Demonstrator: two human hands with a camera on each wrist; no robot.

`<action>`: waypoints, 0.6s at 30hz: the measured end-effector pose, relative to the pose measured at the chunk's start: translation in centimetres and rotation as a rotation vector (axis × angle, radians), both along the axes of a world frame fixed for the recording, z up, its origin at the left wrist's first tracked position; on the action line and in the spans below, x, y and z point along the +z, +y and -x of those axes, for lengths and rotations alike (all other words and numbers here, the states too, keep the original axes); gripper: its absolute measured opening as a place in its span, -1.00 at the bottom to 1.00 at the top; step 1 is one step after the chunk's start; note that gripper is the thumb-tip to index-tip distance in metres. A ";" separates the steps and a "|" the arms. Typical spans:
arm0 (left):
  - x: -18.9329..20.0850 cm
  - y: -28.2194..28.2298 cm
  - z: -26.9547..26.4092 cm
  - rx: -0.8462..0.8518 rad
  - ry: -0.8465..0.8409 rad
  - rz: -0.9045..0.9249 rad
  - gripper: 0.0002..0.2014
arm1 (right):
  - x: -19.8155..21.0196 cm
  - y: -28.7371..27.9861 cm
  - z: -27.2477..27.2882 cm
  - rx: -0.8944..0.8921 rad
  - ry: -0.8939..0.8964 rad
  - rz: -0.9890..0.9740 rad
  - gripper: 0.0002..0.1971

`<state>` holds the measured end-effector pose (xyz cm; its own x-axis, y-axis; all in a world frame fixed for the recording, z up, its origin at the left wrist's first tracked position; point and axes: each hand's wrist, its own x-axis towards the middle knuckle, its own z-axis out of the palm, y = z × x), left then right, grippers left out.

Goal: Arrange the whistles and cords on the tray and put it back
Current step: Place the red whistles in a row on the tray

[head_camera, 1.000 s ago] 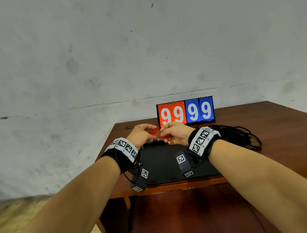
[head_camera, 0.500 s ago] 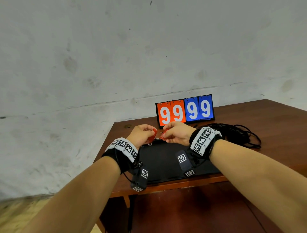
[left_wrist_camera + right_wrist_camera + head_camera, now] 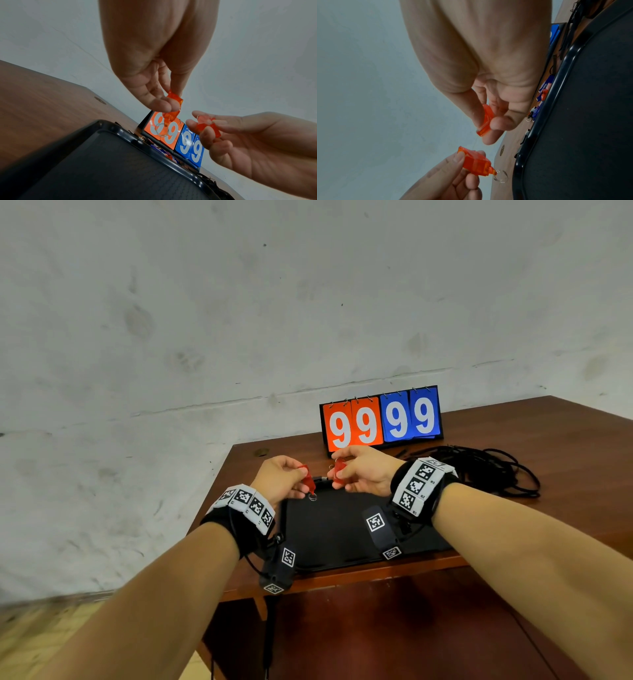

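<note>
Pinching one red whistle (image 3: 309, 481) apiece, the left hand (image 3: 279, 481) and right hand (image 3: 364, 474) hover just apart above the far rim of the black tray (image 3: 329, 529) on the tabletop (image 3: 565, 460), fingers (image 3: 160, 104) curled tight; black cords (image 3: 486, 470) lie coiled to the right.

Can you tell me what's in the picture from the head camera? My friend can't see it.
Two hands each pinch a small red whistle above a black tray: the left hand holds one whistle, the right hand another. Behind stand a scoreboard reading 99 99 and black cords.
</note>
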<state>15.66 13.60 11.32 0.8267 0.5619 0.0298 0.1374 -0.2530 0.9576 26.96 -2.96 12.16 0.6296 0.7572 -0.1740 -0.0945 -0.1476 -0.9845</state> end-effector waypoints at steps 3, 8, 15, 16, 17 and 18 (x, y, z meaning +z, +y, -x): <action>-0.2 0.3 0.2 -0.020 -0.018 0.045 -0.92 | -0.3 0.3 0.0 0.037 -0.031 0.027 -0.47; -0.6 1.2 0.6 -0.034 -0.002 0.087 -0.88 | -1.0 1.0 -0.1 0.029 -0.031 0.069 -0.53; -1.0 2.0 1.1 -0.057 0.025 0.139 -0.87 | -1.8 2.6 -0.5 0.027 -0.097 0.168 -0.65; -1.0 2.1 1.1 -0.057 0.032 0.143 -0.88 | -2.0 2.8 -0.5 0.026 -0.121 0.186 -0.65; -1.2 2.3 1.1 -0.056 0.041 0.145 -0.88 | -2.2 3.2 -0.6 0.032 -0.156 0.212 -0.65; -1.3 2.5 1.1 -0.055 0.048 0.143 -0.88 | -2.3 3.4 -0.6 0.040 -0.202 0.242 -0.64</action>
